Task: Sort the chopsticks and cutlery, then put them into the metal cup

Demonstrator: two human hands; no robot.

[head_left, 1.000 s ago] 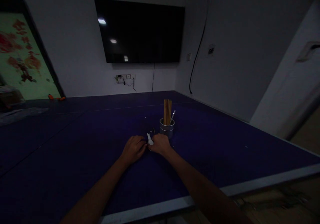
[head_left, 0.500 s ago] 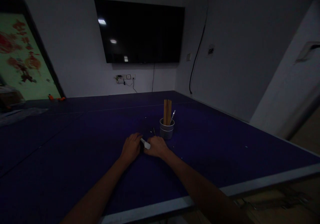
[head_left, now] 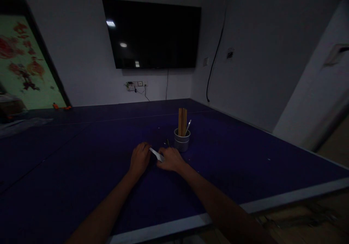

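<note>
A white spoon (head_left: 157, 154) lies slantwise between my two hands, just above or on the blue tabletop; in the dim light I cannot tell which. My right hand (head_left: 171, 159) is closed round its wider end and hides part of it. At the narrow handle end, the fingers of my left hand (head_left: 140, 159) are curled and meet the tip. Just beyond my right hand stands a grey metal cup (head_left: 181, 141) with two raised rings. It holds a bundle of wooden chopsticks (head_left: 182, 122) and a shiny metal utensil (head_left: 188, 126). A small thin dark item (head_left: 168, 142) lies beside the cup.
The large blue table (head_left: 89, 157) has a pale front edge (head_left: 163, 231) and small white specks on top. Clear plastic sheeting (head_left: 24, 125) lies at far left, near small orange objects (head_left: 61, 107). A television (head_left: 155, 35) hangs on the wall behind.
My left hand has shifted slightly left and away from the right one. More of the spoon's handle shows between them. My right hand has stayed nearly in place.
</note>
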